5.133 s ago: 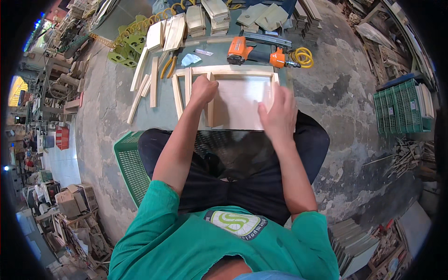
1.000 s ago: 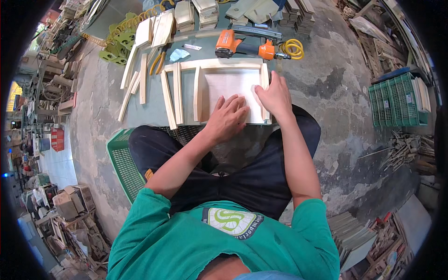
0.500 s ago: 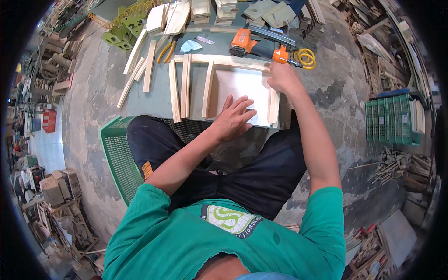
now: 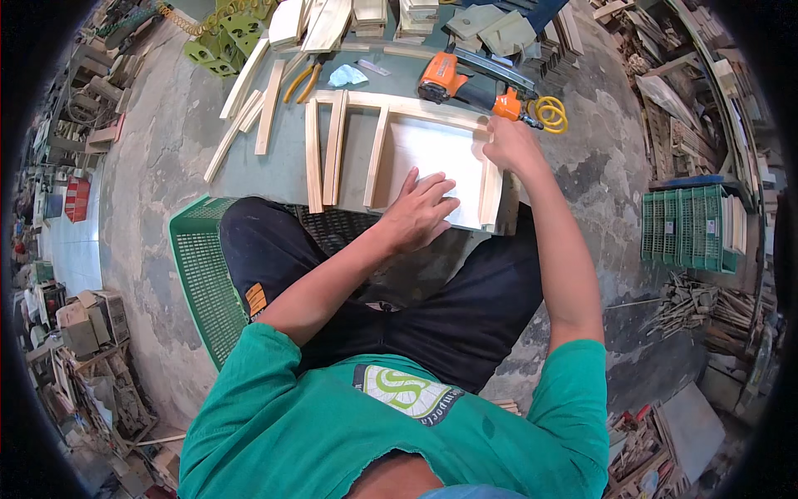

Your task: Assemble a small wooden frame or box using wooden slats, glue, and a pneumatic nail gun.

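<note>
My left hand lies on the near part of a white panel, with its fingers spread. Pale wooden strips border the panel on its left, far and right sides. At the far right corner, my right hand has its fingers closed around the upper end of the right wooden strip; its fingertips are partly hidden. Just beyond that hand lies an orange and black nail gun with a coiled yellow hose. Left of the panel, more loose strips lean against the far rail.
The grey-green worktable also bears yellow-handled pliers, a light blue scrap and stacked wood pieces along its far side. A green plastic crate stands by my left leg. More green crates stand at right.
The view has shifted slightly, so the table's things sit a little differently in the picture. Both hands keep nearly the same places on the panel and strip.
</note>
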Motion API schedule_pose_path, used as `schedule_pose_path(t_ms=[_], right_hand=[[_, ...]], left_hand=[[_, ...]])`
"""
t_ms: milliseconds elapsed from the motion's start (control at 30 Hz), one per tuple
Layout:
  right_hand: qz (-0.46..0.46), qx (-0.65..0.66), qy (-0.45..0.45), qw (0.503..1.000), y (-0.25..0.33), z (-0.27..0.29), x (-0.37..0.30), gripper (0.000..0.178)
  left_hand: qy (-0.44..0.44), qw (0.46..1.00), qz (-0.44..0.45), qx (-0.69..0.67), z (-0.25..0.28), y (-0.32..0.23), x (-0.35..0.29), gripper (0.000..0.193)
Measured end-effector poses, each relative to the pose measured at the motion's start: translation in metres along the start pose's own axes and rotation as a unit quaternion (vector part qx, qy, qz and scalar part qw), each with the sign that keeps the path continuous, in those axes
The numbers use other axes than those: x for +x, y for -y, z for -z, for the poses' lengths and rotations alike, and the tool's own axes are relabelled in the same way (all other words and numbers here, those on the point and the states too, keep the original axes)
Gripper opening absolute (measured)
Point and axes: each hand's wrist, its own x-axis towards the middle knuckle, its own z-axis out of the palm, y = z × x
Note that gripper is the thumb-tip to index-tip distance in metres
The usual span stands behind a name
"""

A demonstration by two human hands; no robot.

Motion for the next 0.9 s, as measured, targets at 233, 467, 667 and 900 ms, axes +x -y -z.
schedule_pose_path(t_ms=[233,467,667,900], right_hand=[[-0.012,-0.008,-0.009,1.0,0.001,-0.002,0.0,0.036],[-0.036,-0.057,-0.062,0.996,0.012,-0.003,-0.016,0.038],[0.14,0.078,-0.175,0.972,0.058,-0.036,-0.103,0.036],[0.135,0.14,-0.231,0.953,0.052,-0.11,-0.14,0.042]], left_hand=[[0.032,0.999,0.009,0.017,0.003,-0.005,0.003,0.047],[0.021,0.999,0.027,0.042,-0.002,-0.009,-0.001,0.047],[0.033,0.997,0.055,0.046,0.004,-0.006,0.001,0.043],[0.014,0.997,0.028,0.074,-0.005,0.0,0.002,0.037]])
